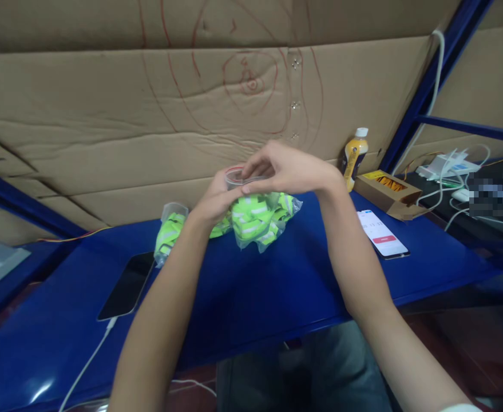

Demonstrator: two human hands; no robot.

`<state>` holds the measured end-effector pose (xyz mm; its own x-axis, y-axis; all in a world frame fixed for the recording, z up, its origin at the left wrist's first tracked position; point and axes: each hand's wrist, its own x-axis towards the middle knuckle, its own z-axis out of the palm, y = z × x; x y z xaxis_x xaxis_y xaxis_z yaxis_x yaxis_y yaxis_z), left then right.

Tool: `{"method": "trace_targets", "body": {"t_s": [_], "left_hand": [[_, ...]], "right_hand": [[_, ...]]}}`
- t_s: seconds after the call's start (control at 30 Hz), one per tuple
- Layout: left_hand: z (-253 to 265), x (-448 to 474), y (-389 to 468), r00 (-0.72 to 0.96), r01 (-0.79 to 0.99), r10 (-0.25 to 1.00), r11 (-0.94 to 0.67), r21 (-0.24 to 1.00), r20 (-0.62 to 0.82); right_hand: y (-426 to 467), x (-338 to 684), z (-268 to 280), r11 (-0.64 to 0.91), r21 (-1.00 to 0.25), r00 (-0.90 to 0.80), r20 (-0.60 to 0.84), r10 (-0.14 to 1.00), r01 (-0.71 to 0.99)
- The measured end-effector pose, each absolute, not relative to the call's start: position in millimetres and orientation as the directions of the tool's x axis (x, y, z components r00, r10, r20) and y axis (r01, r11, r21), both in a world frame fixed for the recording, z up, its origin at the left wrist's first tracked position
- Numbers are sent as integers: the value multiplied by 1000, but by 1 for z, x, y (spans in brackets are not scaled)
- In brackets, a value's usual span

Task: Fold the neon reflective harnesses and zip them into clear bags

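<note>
Above a blue table (260, 303), the left hand (213, 197) grips a clear, round, red-rimmed roll (233, 181), and the right hand (288, 166) arches over it with its fingers at the rim; whether they press on it is hard to tell. Just below the hands sits a plastic-wrapped neon-green bundle (253, 220), and a second wrapped bundle (169, 230) lies beside the left forearm, near a dark phone (129, 286) on a white cable (88, 361). By the right forearm are a lit phone (383, 236), an open carton (410, 201) and an upright yellow bottle (355, 155). Red-marked cardboard (83, 103) stands behind.
</note>
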<state>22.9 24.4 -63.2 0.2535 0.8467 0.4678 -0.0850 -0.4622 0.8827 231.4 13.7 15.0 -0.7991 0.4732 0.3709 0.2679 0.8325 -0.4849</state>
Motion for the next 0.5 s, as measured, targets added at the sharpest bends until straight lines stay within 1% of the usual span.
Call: {"method": "trace_targets", "body": {"t_s": [0.1,0.17,0.27,0.33,0.4,0.5], "left_hand": [[-59,27,20,292,-180,831,-438,880,474],[-59,32,19,289,-255,836,-404,879,467],[-64,42,20,194,-308,874,-376,874,445],[-65,50,20,111,-299,903,-368,880,416],[-65,56,18,85,-297,913,-360,884,400],[-61,58,13,125,-323,895,-372,870,429]], "right_hand": [[3,242,22,815,-488,-754,394,526,313],[-1,243,25,819,-462,-709,446,546,339],[4,239,26,824,-424,-573,591,567,376],[12,234,24,811,-431,-469,664,582,396],[18,230,21,789,-465,-415,675,610,401],[22,230,19,787,-509,-455,642,617,350]]}}
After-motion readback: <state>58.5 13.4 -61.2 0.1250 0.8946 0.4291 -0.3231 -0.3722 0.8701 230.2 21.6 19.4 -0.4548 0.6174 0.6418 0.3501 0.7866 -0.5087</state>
